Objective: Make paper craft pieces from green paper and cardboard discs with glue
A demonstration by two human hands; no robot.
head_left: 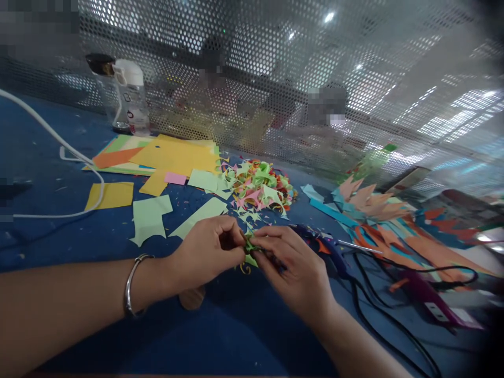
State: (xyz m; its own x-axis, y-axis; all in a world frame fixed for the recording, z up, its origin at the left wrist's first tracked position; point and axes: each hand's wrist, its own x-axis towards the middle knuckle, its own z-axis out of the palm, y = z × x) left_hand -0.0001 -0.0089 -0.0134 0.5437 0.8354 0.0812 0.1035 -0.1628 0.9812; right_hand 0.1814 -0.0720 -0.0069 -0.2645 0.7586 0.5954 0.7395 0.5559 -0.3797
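Note:
My left hand (210,252) and my right hand (297,270) meet above the middle of the blue table, fingertips almost touching. Between them is a small green paper piece (249,244), pinched from both sides; the fingers partly cover its shape. A thin yellow paper curl (246,269) shows just below it. Under my left wrist lies a round brown disc (192,298), partly covered by the hand. Right behind the fingertips are pale green paper scraps (250,214). A dark blue tool (339,257), resembling a glue gun, lies right of my right hand.
Coloured paper sheets (177,157) and a heap of curled paper strips (263,184) lie behind my hands. Two bottles (136,100) stand at back left by a perforated metal screen (260,47). Right are orange paper cutouts (429,247), black cables (362,304) and a purple power strip (429,302).

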